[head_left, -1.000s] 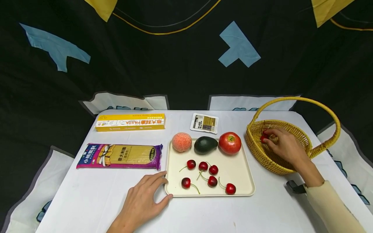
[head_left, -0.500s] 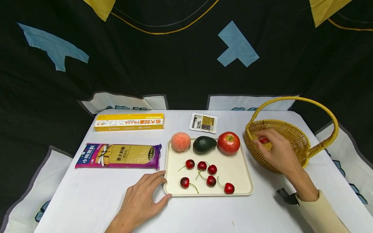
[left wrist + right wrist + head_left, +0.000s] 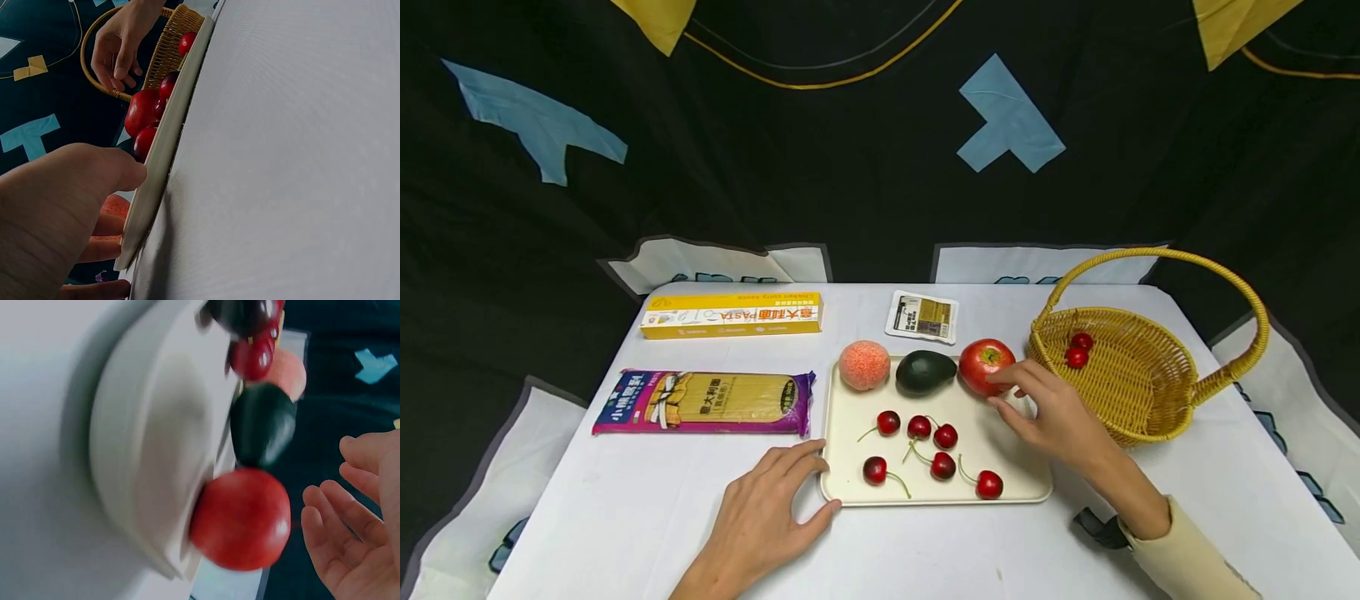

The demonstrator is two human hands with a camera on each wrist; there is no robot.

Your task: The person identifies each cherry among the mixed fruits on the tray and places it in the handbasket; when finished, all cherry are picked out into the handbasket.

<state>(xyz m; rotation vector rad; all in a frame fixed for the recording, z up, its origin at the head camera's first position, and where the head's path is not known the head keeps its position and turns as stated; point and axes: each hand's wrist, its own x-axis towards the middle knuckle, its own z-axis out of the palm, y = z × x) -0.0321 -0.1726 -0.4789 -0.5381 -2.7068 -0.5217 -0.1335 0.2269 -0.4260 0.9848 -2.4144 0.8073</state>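
My left hand (image 3: pixel 760 512) rests at the left end of a cream tray (image 3: pixel 1026 475), its thumb and fingertips touching the rim. The left wrist view shows the thumb (image 3: pixel 128 172) against that rim. Over the tray's right side, my right hand (image 3: pixel 1052 412) is bare of any object, its fingers loosely bent in front of a red apple (image 3: pixel 981 365). In the right wrist view the hand (image 3: pixel 359 525) stands apart from the apple (image 3: pixel 240 519). Beside the apple lie a dark green avocado (image 3: pixel 925 372) and a peach-like fruit (image 3: pixel 865 365). Several stemmed cherries (image 3: pixel 989 485) lie nearer me on the tray.
A yellow wicker basket (image 3: pixel 1142 375) with a tall handle stands right of the tray, two cherries (image 3: pixel 1077 357) inside. Leftward lie a purple-edged pasta packet (image 3: pixel 707 402) and a yellow pasta box (image 3: pixel 733 315). A small white sachet (image 3: pixel 922 317) lies behind the tray.
My right hand has let go of a cherry in the basket, leaving two cherries visible there, and has moved left over the tray near the apple. My left hand has stayed put.
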